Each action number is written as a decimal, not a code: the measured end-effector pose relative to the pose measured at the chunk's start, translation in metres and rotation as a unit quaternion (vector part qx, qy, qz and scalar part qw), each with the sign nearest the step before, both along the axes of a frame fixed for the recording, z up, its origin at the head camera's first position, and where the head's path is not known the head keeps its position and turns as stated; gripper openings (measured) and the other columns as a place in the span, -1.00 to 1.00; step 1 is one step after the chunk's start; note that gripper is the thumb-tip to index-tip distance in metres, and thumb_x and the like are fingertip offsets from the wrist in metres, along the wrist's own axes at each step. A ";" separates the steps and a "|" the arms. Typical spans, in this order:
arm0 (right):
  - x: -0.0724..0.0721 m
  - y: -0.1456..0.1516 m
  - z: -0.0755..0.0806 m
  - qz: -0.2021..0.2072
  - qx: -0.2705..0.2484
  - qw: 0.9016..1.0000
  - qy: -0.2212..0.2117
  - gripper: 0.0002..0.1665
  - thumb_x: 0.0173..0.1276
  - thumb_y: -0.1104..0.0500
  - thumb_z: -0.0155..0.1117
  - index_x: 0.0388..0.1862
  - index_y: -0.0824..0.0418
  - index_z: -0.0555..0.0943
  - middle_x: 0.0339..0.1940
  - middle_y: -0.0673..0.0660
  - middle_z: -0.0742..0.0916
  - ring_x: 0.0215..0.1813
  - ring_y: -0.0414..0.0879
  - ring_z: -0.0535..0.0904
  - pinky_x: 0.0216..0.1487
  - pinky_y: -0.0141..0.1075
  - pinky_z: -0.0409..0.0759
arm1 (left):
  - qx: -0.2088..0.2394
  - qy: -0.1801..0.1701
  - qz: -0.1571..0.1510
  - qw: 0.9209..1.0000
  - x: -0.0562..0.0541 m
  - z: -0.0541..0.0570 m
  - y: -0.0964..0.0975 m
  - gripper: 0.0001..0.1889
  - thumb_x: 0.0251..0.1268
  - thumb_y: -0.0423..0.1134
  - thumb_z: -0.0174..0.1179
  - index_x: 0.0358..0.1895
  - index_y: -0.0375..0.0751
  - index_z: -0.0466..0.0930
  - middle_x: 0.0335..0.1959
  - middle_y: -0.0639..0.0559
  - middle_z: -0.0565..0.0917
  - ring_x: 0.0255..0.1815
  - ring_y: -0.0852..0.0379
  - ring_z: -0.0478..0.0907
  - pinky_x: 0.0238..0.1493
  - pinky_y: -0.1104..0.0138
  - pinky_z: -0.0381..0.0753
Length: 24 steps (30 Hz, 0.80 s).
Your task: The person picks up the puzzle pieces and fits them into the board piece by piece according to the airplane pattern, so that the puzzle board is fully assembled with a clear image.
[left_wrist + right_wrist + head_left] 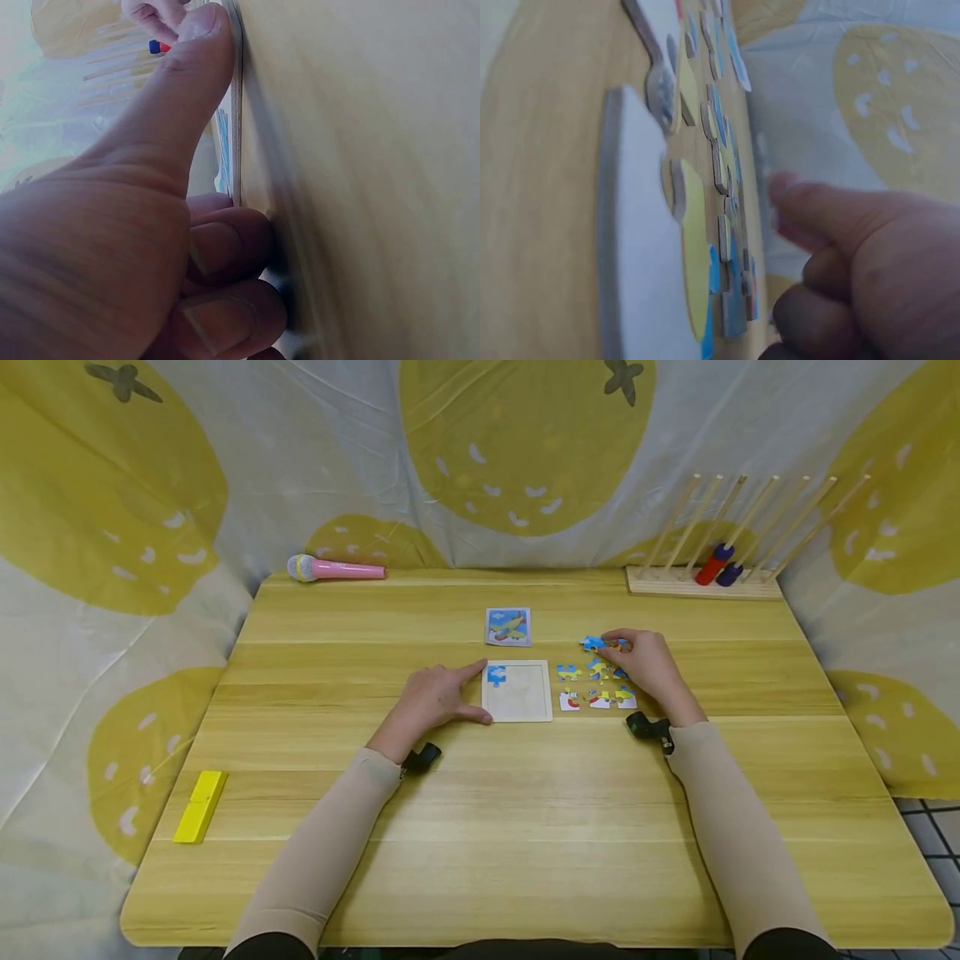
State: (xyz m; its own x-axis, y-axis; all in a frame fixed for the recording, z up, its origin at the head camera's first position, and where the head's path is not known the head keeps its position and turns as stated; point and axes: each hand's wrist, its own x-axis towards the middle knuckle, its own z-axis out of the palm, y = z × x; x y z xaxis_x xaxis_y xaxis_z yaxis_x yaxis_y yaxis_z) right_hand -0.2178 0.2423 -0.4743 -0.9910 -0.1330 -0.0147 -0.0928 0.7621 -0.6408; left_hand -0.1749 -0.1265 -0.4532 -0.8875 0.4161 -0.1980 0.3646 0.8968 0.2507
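On the table, a shallow white puzzle tray (pixel 517 722) holds one blue-and-white jigsaw piece (pixel 497 675) in its upper left corner. My left hand (pixel 437 695) is spread along the tray's left side, index finger at the upper corner and thumb at the lower one. Several loose jigsaw pieces (pixel 600 700) lie in rows right of the tray. Over their far row is my right hand (pixel 647 662), thumb and index fingertips right at a blue jigsaw piece (pixel 591 644). Whether they pinch it I cannot tell; the right wrist view shows the right hand (pixel 855 247) beside the pieces.
A picture card (pixel 508 627) with a yellow airplane lies behind the tray. Farther back are a pink toy microphone (pixel 345 570) and a wooden peg rack (pixel 705 583) with red and dark blue beads. Yellow blocks (pixel 200 807) lie at the left edge.
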 end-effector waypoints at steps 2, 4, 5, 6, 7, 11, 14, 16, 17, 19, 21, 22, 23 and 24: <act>0.004 -0.008 0.005 0.008 -0.010 1.000 0.001 -0.57 0.56 -0.01 0.36 0.26 0.20 0.73 -0.69 -0.03 0.41 -0.63 -0.16 0.22 -0.52 -0.29 0.25 | 0.000 0.000 0.001 1.000 0.000 0.000 0.000 0.14 -0.05 0.55 0.44 0.66 0.22 0.31 -0.61 0.08 0.30 -0.52 0.11 0.15 -0.46 0.25 0.15; 0.008 -0.021 0.009 0.027 -0.014 1.000 0.001 -0.56 0.56 -0.02 0.37 0.25 0.19 0.73 -0.71 -0.06 0.33 -0.64 -0.17 0.15 -0.51 -0.29 0.22 | 0.001 -0.002 0.003 1.000 0.000 0.001 0.000 0.14 -0.05 0.55 0.44 0.66 0.22 0.31 -0.60 0.08 0.30 -0.51 0.11 0.15 -0.46 0.25 0.15; 0.011 -0.030 0.011 0.040 -0.015 0.999 0.000 -0.56 0.56 -0.03 0.37 0.25 0.19 0.73 -0.72 -0.06 0.31 -0.64 -0.17 0.12 -0.51 -0.28 0.21 | 0.000 -0.003 0.004 1.000 0.000 0.001 0.000 0.14 -0.05 0.55 0.44 0.66 0.23 0.30 -0.60 0.08 0.31 -0.51 0.11 0.16 -0.46 0.25 0.16; 0.014 -0.038 0.012 0.055 -0.015 0.998 -0.003 -0.56 0.57 -0.03 0.36 0.25 0.19 0.73 -0.73 -0.07 0.29 -0.65 -0.17 0.10 -0.51 -0.28 0.19 | -0.001 -0.005 0.005 1.000 0.000 0.001 0.000 0.14 -0.05 0.55 0.44 0.66 0.23 0.30 -0.60 0.07 0.31 -0.51 0.11 0.16 -0.46 0.25 0.17; 0.016 -0.047 0.013 0.070 -0.016 0.997 -0.003 -0.57 0.56 -0.02 0.36 0.24 0.20 0.74 -0.73 -0.07 0.28 -0.66 -0.17 0.09 -0.51 -0.28 0.18 | -0.002 -0.007 0.006 1.000 0.000 0.001 0.001 0.14 -0.05 0.56 0.44 0.66 0.24 0.30 -0.59 0.07 0.32 -0.50 0.10 0.17 -0.46 0.25 0.18; 0.024 -0.079 0.012 0.110 -0.014 0.994 -0.004 -0.61 0.56 0.00 0.37 0.22 0.17 0.75 -0.75 -0.07 0.31 -0.70 -0.17 0.13 -0.54 -0.29 0.18 | -0.005 -0.008 0.005 1.000 0.000 0.001 0.001 0.13 -0.04 0.56 0.43 0.66 0.24 0.29 -0.58 0.04 0.41 -0.49 0.08 0.25 -0.46 0.25 0.24; 0.024 -0.096 0.009 0.120 -0.003 0.993 0.005 -0.62 0.54 0.00 0.39 0.20 0.16 0.77 -0.73 -0.07 0.34 -0.68 -0.19 0.17 -0.52 -0.31 0.18 | -0.009 -0.003 0.001 1.000 0.000 0.001 0.000 0.13 -0.03 0.56 0.42 0.66 0.23 0.30 -0.58 0.02 0.45 -0.50 0.07 0.28 -0.48 0.25 0.27; 0.024 -0.103 0.007 0.120 0.003 0.993 0.009 -0.62 0.54 0.01 0.40 0.19 0.17 0.77 -0.72 -0.06 0.35 -0.66 -0.19 0.16 -0.50 -0.31 0.17 | -0.009 0.001 -0.003 1.000 -0.001 0.000 0.000 0.13 -0.03 0.57 0.41 0.66 0.22 0.30 -0.58 0.01 0.45 -0.52 0.08 0.27 -0.49 0.25 0.27; 0.023 -0.106 0.007 0.121 0.007 0.993 0.009 -0.63 0.54 0.01 0.40 0.19 0.17 0.77 -0.72 -0.06 0.35 -0.64 -0.19 0.15 -0.49 -0.31 0.17 | -0.009 0.002 -0.004 1.000 -0.001 0.000 0.000 0.14 -0.03 0.57 0.41 0.66 0.21 0.30 -0.59 0.01 0.45 -0.52 0.08 0.27 -0.49 0.25 0.27; 0.023 -0.109 0.006 0.122 0.016 0.992 0.004 -0.62 0.55 0.00 0.38 0.20 0.16 0.77 -0.72 -0.06 0.37 -0.63 -0.19 0.17 -0.48 -0.30 0.18 | -0.008 0.004 -0.005 1.000 -0.001 0.000 0.000 0.14 -0.03 0.57 0.42 0.66 0.21 0.30 -0.60 0.02 0.44 -0.53 0.09 0.26 -0.50 0.25 0.27; 0.022 -0.111 0.006 0.121 0.025 0.992 0.003 -0.62 0.55 -0.01 0.37 0.20 0.14 0.77 -0.70 -0.05 0.41 -0.62 -0.18 0.21 -0.48 -0.29 0.20 | -0.008 0.003 -0.004 1.000 -0.001 0.001 0.001 0.14 -0.03 0.57 0.41 0.66 0.22 0.29 -0.60 0.02 0.44 -0.53 0.09 0.25 -0.50 0.26 0.27; 0.022 -0.112 0.006 0.123 0.030 0.992 0.003 -0.62 0.56 -0.01 0.37 0.20 0.14 0.77 -0.70 -0.04 0.43 -0.62 -0.18 0.23 -0.48 -0.29 0.21 | -0.008 0.003 -0.004 1.000 -0.001 0.001 0.001 0.14 -0.03 0.57 0.41 0.66 0.22 0.29 -0.61 0.02 0.44 -0.53 0.10 0.24 -0.50 0.26 0.27; 0.022 -0.112 0.005 0.123 0.035 0.992 0.003 -0.62 0.56 -0.02 0.37 0.21 0.13 0.77 -0.69 -0.04 0.44 -0.62 -0.18 0.24 -0.48 -0.29 0.22 | -0.009 0.002 -0.004 1.000 -0.001 0.001 0.001 0.14 -0.03 0.57 0.41 0.67 0.22 0.29 -0.60 0.02 0.44 -0.53 0.10 0.24 -0.50 0.26 0.26; 0.022 -0.113 0.005 0.124 0.040 0.991 0.005 -0.62 0.56 -0.02 0.37 0.21 0.13 0.77 -0.69 -0.03 0.45 -0.62 -0.18 0.26 -0.48 -0.29 0.23 | -0.010 0.002 -0.004 1.000 -0.001 0.001 0.001 0.14 -0.03 0.56 0.41 0.67 0.22 0.29 -0.60 0.02 0.45 -0.54 0.10 0.24 -0.51 0.26 0.26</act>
